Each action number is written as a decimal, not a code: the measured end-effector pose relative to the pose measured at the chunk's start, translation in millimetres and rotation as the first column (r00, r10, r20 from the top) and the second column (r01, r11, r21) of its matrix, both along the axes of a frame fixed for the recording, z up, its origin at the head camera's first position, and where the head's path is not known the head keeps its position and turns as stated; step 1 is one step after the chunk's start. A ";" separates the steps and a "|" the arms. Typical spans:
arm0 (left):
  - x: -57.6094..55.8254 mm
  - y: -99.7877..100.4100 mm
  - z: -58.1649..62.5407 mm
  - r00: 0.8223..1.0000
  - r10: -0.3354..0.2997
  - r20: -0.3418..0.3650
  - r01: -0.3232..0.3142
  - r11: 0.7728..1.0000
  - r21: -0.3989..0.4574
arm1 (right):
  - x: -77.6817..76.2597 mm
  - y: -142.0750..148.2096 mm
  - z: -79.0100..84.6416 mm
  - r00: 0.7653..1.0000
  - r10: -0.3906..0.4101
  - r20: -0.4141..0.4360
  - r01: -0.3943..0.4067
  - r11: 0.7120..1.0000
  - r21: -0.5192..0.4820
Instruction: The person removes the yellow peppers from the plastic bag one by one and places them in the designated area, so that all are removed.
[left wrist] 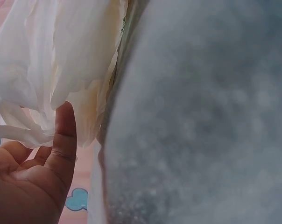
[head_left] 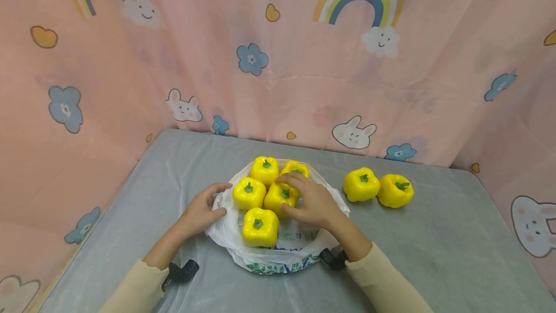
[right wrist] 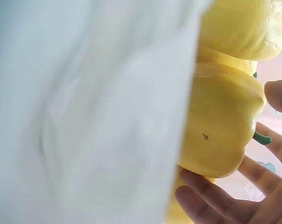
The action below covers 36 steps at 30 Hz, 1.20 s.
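Left hand (head_left: pixel 203 211), lower centre, fingers apart, touching bag (head_left: pixel 226 243); right hand (head_left: pixel 313 203) curled round yellow pepper (head_left: pixel 276 200); loose peppers (head_left: pixel 360 188) centre right

The left hand (left wrist: pixel 36 179) touches a crumpled white bag (left wrist: pixel 87 44).

"Where's the head view from?"

"High above the grey table (head_left: pixel 434 245), facing forward and down, far enough back to include the pink curtain (head_left: pixel 299 86)."

"And the wrist views?"

"Both very close, rolled sideways: left facing the white plastic bag (left wrist: pixel 80 46), right a yellow bell pepper (right wrist: pixel 220 121). The head view shares both."
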State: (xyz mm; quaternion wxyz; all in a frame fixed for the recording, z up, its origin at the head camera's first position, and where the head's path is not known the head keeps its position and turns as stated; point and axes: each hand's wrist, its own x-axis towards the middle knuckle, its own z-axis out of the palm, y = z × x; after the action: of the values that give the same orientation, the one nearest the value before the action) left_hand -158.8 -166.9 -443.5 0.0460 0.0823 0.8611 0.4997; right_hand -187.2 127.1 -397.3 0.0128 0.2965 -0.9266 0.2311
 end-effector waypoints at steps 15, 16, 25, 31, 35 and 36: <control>0.4 1.5 1.1 1.000 0.006 0.010 -0.006 1.000 -0.015 | 1.9 -1.2 2.0 1.000 -0.022 -0.009 0.022 0.999 0.028; 0.5 1.7 1.2 1.000 0.005 0.008 -0.005 1.000 -0.015 | 2.2 -0.4 3.0 1.000 -0.023 -0.015 0.023 0.999 0.023; 0.2 1.1 0.6 1.000 0.008 -0.006 -0.008 1.000 -0.022 | 7.0 7.9 17.2 0.998 -0.044 -0.038 0.043 0.999 -0.005; 0.6 0.7 1.4 1.000 0.010 -0.003 -0.010 1.000 -0.023 | 8.1 19.0 27.8 0.997 -0.045 -0.066 0.040 0.997 -0.068; 0.5 0.7 0.8 1.000 0.010 -0.002 -0.010 1.000 -0.025 | 6.9 31.8 35.3 0.991 -0.066 -0.119 0.057 0.995 -0.082; 0.4 0.8 0.6 1.000 0.011 -0.002 -0.011 1.000 -0.027 | 6.7 35.7 37.3 0.989 -0.077 -0.130 0.066 0.994 -0.083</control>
State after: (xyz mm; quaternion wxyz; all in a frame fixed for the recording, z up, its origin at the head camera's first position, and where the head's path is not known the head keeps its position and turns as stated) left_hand -158.4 -166.1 -442.9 0.0435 0.0774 0.8682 0.4882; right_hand -180.5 162.8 -359.9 0.0945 0.2770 -0.9239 0.2465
